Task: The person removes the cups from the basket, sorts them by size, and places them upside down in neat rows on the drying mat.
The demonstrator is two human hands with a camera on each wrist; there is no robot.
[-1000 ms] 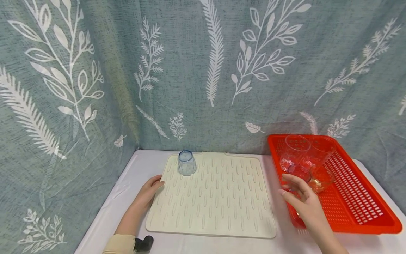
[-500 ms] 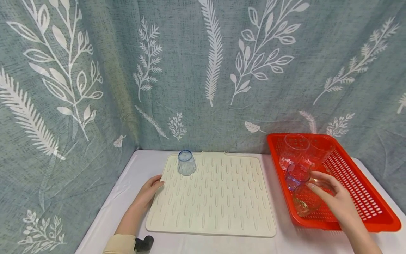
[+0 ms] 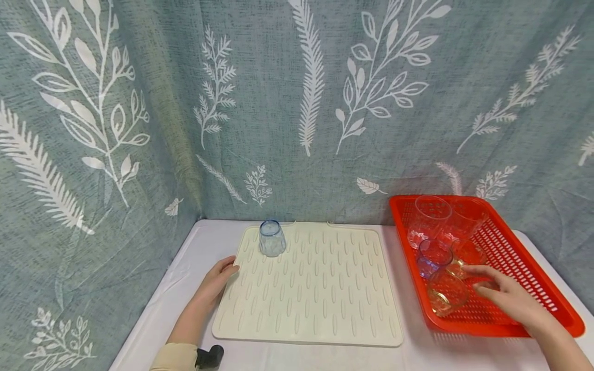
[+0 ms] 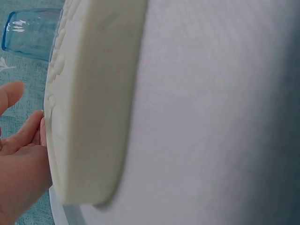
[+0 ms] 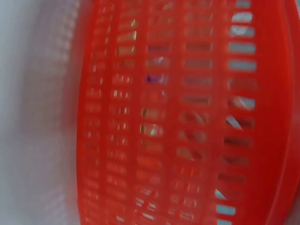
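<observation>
A clear drying mat [image 3: 306,288] in cream lies on the white table, with raised oval ridges. My left hand [image 3: 218,278] rests against its left edge; in the left wrist view the thumb [image 4: 11,95] stands apart from the other fingers. A blue-tinted glass [image 3: 272,239] stands on the mat's back left corner. Over the red basket [image 3: 515,332], my right hand [image 3: 503,293] has its fingers loosely bent, the index fingertip overlapping a yellowish glass [image 3: 475,252]. Another yellowish glass [image 3: 447,293] is just left of this hand, beside a purple-tinted glass [image 3: 433,257].
Two taller clear glasses, one of them this left tall glass [image 3: 429,221], stand at the back of the basket. A leaf-patterned curtain [image 3: 287,103] hangs behind and to the left of the table [image 3: 181,273]. The right wrist view shows the basket's slotted wall [image 5: 173,108].
My right hand has gone from the basket's left rim, over the glasses, to the right side of the front yellowish glass. The left hand stays at the mat's edge.
</observation>
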